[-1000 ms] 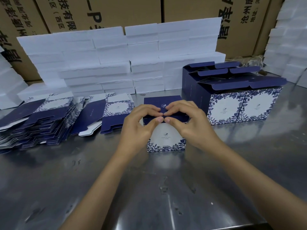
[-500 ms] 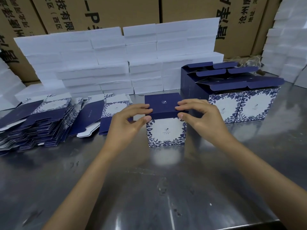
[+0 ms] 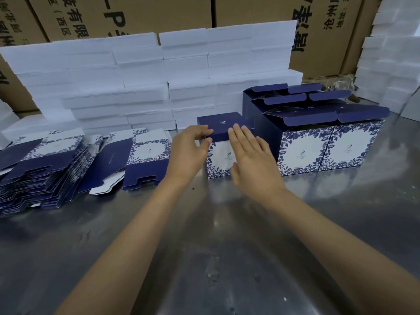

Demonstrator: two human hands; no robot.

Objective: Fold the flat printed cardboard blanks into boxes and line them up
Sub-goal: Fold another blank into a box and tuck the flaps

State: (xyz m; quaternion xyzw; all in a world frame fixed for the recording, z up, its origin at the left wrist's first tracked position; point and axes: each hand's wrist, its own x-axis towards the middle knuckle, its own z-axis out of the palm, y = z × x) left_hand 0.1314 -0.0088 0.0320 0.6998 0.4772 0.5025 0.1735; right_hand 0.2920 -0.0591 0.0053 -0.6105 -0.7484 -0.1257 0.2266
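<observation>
- The folded box (image 3: 223, 142) now has its navy top panel lying flat and closed; a second ago both hands were pressing their fingertips together on that panel, tucking it in.
- The left hand (image 3: 188, 151) has slid out to the box's left top corner, where its curled fingers and thumb pinch the panel's edge; half a second ago it held the same edge nearer the middle.
- The right hand (image 3: 252, 160) has let go of the edge: its fingers (image 3: 241, 135) now lie straight and together, flat against the box's front face and reaching up over the top rim (a push or a steadying touch, I cannot tell which).
- The box stands on the metal table (image 3: 204, 246), between the two hands' wrists and just left of the row of finished boxes (image 3: 329, 146), whose lids stand open.
- Judging from this, the fold looks complete, and the open right palm suggests the next step is to slide the box rightwards against the row.
- Left of the left hand's grip, well apart, the stack of flat blanks (image 3: 45, 169) waits; many remain to be folded.
</observation>
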